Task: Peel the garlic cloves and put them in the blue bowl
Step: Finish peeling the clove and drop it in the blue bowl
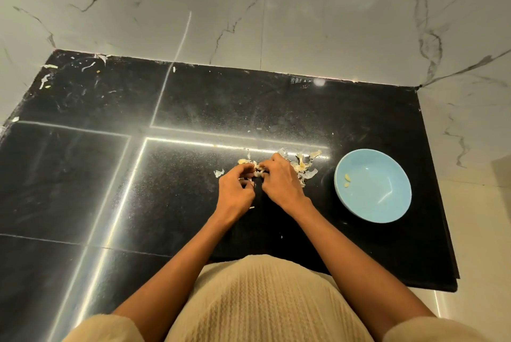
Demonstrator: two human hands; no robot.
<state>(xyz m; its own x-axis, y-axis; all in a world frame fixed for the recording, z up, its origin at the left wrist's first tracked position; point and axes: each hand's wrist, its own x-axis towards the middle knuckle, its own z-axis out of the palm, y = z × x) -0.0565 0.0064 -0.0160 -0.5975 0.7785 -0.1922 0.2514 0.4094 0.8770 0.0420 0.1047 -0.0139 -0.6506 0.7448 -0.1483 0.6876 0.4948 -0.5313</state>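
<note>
Black countertop (193, 203) bears both hands, fingertips meeting; left hand (236, 189) and right hand (280, 181) curl, pinching a garlic clove (258, 169). Blue bowl (387, 203) sits at three o'clock; no writing shows.

1. On the black countertop (193, 93), both hands meet over a garlic clove (258, 169), which they pinch between curled fingertips.
2. The left hand (236, 192) and right hand (280, 180) are almost touching.
3. A heap of papery garlic skins (304, 166) lies just beyond and to the right of the right hand.
4. One unpeeled clove (242, 161) lies just past the left fingertips.
5. The blue bowl (387, 203) stands near, right of the skins, with two peeled cloves (347, 180) inside near its left wall.
6. Marble-patterned wall tiles (304, 24) back the counter.
</note>
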